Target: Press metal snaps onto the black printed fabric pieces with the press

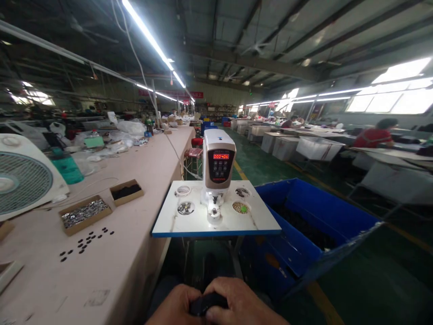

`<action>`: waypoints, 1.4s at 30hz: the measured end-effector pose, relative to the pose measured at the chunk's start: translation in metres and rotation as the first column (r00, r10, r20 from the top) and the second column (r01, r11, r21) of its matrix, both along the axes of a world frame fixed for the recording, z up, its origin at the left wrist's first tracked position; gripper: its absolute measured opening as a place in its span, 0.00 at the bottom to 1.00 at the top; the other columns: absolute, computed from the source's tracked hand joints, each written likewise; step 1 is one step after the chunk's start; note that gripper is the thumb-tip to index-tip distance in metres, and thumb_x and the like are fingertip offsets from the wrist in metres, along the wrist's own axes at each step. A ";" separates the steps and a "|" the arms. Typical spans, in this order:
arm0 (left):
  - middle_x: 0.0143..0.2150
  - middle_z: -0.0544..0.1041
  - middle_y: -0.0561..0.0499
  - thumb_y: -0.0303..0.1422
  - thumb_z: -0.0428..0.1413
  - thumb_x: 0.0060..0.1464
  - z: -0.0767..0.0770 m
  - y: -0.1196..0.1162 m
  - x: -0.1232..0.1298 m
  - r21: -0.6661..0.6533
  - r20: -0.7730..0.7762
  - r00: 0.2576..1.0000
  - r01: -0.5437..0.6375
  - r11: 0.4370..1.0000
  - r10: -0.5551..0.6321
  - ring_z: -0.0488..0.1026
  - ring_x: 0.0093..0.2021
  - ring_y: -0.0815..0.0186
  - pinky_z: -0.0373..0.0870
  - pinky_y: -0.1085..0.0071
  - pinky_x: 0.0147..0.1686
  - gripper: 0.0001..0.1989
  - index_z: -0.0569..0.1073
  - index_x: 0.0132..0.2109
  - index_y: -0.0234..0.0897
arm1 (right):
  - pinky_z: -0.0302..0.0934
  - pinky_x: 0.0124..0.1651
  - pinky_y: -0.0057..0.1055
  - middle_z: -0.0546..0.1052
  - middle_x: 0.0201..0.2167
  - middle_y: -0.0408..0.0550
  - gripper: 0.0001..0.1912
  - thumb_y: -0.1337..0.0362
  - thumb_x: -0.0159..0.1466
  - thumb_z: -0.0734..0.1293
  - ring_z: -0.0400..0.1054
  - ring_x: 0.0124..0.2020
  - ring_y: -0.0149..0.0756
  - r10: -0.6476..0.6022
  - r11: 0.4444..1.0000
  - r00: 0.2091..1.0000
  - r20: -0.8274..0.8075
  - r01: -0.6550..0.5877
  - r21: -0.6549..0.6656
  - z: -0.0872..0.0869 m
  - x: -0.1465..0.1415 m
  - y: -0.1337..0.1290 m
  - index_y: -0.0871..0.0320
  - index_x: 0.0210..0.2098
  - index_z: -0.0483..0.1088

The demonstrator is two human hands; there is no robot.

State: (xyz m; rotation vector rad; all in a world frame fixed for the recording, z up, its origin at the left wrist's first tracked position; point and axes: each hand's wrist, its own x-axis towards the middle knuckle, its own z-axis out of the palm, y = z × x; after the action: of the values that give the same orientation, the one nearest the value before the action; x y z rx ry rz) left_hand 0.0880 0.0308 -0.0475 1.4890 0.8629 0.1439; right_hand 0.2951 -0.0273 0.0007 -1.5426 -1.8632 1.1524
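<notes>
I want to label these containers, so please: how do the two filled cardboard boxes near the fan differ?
The nearer box looks larger than the farther box. The nearer box holds shiny silvery pieces; the farther box holds black contents. Both are open brown cardboard, on the table.

Near, the left hand (176,304) and right hand (241,300) grip a black item (208,304); beyond stands a white machine (219,171), a blue bin (343,241) to its right.
</notes>
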 end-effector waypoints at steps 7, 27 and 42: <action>0.20 0.57 0.59 0.33 0.59 0.45 0.025 0.043 0.023 0.049 0.005 0.996 0.086 0.995 -0.086 0.50 0.22 0.74 0.43 0.71 0.22 0.11 0.65 0.23 0.36 | 0.58 0.37 0.26 0.78 0.35 0.43 0.05 0.62 0.65 0.67 0.71 0.38 0.35 -0.118 0.993 0.992 -0.054 0.119 0.014 -0.009 0.010 0.023 0.56 0.37 0.75; 0.25 0.76 0.53 0.41 0.69 0.40 0.022 0.125 0.055 -0.280 -0.007 0.992 0.120 0.952 -0.127 0.66 0.24 0.71 0.61 0.75 0.27 0.17 0.81 0.33 0.32 | 0.56 0.33 0.26 0.75 0.30 0.41 0.10 0.58 0.64 0.67 0.68 0.32 0.34 -0.127 0.985 0.983 -0.133 0.109 -0.134 -0.028 0.058 0.086 0.58 0.34 0.74; 0.27 0.77 0.53 0.38 0.66 0.42 0.030 0.204 0.098 -0.135 0.042 0.997 0.075 0.988 -0.070 0.69 0.25 0.70 0.64 0.73 0.30 0.15 0.79 0.35 0.31 | 0.55 0.33 0.28 0.76 0.29 0.43 0.14 0.54 0.65 0.67 0.68 0.33 0.36 -0.210 0.974 0.976 -0.051 0.213 0.080 -0.031 0.091 0.172 0.59 0.33 0.75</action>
State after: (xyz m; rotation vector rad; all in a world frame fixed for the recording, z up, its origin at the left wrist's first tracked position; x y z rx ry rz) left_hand 0.1865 0.2349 -0.0172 1.3830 0.7726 0.0568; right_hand 0.3862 0.1449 -0.0302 -1.6115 -1.6523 0.9887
